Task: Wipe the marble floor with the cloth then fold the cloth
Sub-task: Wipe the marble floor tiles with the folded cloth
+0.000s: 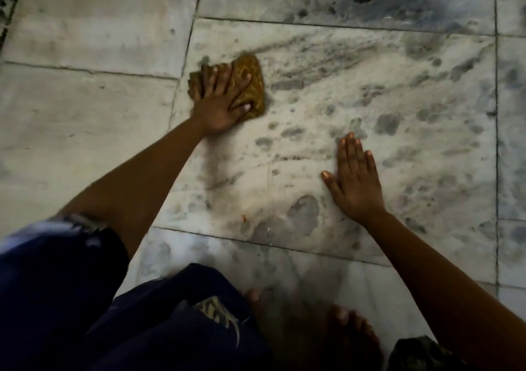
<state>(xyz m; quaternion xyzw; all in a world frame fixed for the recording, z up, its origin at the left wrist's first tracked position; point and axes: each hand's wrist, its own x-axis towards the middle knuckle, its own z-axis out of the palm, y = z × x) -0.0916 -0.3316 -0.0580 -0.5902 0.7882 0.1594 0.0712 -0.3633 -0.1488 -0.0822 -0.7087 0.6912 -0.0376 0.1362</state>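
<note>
Marble floor [370, 91]: pale slabs with grey veining and dark joints, blotched with damp grey marks across the middle slab and a darker smear at far right. Cloth [250, 85]: small, mustard-brown with a light pattern, bunched flat on the floor at the far left part of the middle slab, close to a joint. Left hand [219, 100]: palm down on the cloth, fingers spread and pressing it to the floor, thumb laid along its near edge; the arm reaches in from the near left. Right hand [353, 182]: flat on the bare floor, fingers straight and together, thumb out to the left, holding nothing, well apart from the cloth to its right and nearer. Dark blue clothing [85, 299]: fills the near left corner. Bare feet [350, 330]: at the near edge, blurred.
</note>
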